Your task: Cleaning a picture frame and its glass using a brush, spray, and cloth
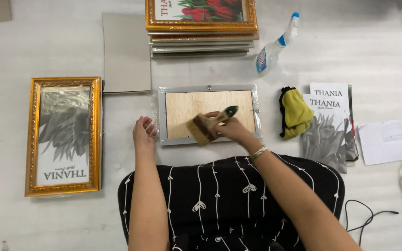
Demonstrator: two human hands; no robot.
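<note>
A silver picture frame (209,88) lies face down in front of me, its wooden back panel (196,109) showing. My right hand (231,128) grips a wide paintbrush (205,127) with a dark green handle; its bristles rest on the panel near the frame's lower edge. My left hand (144,132) rests on the table just left of the frame, fingers loosely curled, touching the clear wrap at the frame's side and holding nothing.
A gold frame (63,135) with a grey leaf print lies at left. A grey board (125,51) and a stack of frames (201,28) sit behind. At right are a spray bottle (275,46), a yellow cloth (295,113), printed sheets (329,125), paper (381,142) and cables (368,216).
</note>
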